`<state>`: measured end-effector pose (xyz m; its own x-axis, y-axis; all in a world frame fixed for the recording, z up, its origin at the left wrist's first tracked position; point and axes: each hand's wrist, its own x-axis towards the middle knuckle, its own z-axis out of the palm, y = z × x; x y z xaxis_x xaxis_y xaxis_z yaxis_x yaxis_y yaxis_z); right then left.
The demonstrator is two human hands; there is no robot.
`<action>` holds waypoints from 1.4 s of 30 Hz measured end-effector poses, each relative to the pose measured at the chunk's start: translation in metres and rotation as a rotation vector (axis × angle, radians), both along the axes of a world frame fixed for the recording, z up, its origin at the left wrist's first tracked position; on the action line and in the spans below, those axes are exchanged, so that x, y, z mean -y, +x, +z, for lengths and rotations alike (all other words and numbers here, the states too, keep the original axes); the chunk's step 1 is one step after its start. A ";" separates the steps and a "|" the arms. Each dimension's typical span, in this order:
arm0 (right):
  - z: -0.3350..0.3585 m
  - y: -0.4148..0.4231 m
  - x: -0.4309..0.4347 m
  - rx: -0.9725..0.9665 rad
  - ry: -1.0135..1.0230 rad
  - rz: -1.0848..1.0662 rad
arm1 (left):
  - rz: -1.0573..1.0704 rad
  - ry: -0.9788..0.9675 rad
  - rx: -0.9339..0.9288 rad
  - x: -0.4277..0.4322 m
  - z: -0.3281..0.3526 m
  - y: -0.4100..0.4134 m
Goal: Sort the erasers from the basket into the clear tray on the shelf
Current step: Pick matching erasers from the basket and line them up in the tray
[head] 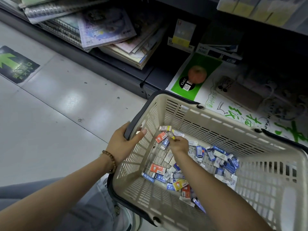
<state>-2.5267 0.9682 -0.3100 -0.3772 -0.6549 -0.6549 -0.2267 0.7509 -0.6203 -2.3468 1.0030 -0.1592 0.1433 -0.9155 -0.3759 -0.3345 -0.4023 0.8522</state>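
Observation:
A beige slatted shopping basket (216,125) fills the lower right, tilted, with several small erasers (220,157) in blue, orange, yellow and white wrappers scattered on its bottom. My left hand (123,144) grips the basket's dark-edged left rim. My right hand (179,144) reaches inside the basket and pinches yellow-wrapped erasers (171,135) near the far left corner. An orange eraser (160,137) lies just beside that hand. No clear tray shows in this view.
Dark low shelves run along the top with stacked notebooks (106,30) and boxed stationery (181,35). A green-and-white paper pack (191,80) with an apple picture and a phone (238,94) lie behind the basket. Pale floor tiles (50,114) spread left.

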 end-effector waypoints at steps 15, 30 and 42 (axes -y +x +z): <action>0.147 -0.001 -0.019 1.027 -0.225 0.315 | -0.132 -0.295 0.136 0.018 0.033 -0.029; 0.007 0.060 0.015 0.478 0.131 -0.021 | 0.252 -0.062 -0.188 0.041 0.017 0.009; 0.104 0.019 -0.009 1.059 -0.063 -0.240 | 0.214 -0.039 -0.479 0.053 0.063 -0.007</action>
